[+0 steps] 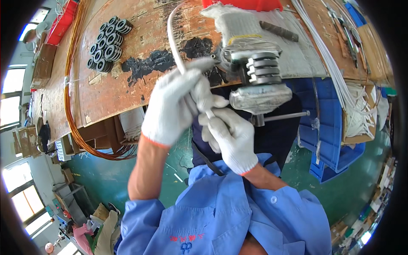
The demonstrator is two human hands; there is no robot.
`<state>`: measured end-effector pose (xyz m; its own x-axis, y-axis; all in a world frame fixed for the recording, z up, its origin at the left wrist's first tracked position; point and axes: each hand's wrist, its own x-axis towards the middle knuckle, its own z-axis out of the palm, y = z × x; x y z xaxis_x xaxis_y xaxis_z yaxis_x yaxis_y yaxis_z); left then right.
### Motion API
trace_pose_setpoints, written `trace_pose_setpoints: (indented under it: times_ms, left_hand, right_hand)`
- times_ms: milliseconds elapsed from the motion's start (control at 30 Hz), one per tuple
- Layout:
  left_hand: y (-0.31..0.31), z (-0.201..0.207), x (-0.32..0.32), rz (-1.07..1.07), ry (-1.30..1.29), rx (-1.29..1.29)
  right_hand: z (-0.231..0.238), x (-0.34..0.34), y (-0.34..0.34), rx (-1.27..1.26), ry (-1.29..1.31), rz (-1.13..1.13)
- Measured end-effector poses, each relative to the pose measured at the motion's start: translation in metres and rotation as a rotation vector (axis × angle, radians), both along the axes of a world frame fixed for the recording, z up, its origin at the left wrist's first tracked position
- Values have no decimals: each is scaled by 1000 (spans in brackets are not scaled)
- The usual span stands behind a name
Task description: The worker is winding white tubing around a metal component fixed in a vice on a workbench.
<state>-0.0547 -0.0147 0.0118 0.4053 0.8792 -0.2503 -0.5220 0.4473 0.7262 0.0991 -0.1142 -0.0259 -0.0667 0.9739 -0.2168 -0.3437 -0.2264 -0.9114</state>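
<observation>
A thin white tube (pixel 171 36) runs down from the far side of the bench into my left hand (pixel 170 106), which is closed around it. A short length of it shows between my hands, where my right hand (pixel 233 138) pinches it lower down. Both hands wear white knit gloves with orange cuffs. Just right of them stands a bench vise (pixel 260 100) with its jaws wrapped in cloth and clear film. Stacked black rings (pixel 264 68) with white parts between them sit at the jaws. The vise's handle rod (pixel 289 116) points right. My fingertips partly hide the tube's end.
Several black ring parts (pixel 109 40) are grouped on the worn wooden bench (pixel 144 25) at the left. Orange cable (pixel 68 93) hangs over its left edge. A dark cylindrical bar (pixel 278 31) lies behind the vise. Blue bins (pixel 327 119) and white tubes (pixel 327 55) are at right.
</observation>
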Motion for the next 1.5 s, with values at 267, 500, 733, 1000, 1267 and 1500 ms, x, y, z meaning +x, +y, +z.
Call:
trace_pose_setpoints:
  times_ms: [267, 500, 733, 1000, 1267, 1500]
  left_hand:
    - [-110, -16, 83, 454, -114, 323]
    - [-130, -10, 109, 110, 69, 269]
    - [-117, -19, 152, -217, 142, 137]
    - [-83, 25, 134, -156, 118, -168]
    - [42, 52, 43, 212, 1251, 1680]
    - [141, 57, 3, -406, 1247, 1868]
  right_hand:
    - [42, 60, -36, -161, 329, -86]
    - [-64, 258, -204, -364, 130, -346]
    - [-83, 243, -291, -475, 270, -475]
    - [-68, 200, -231, -466, 202, -296]
    - [38, 132, -87, -513, 474, -196]
    - [98, 78, 5, -447, 357, -149]
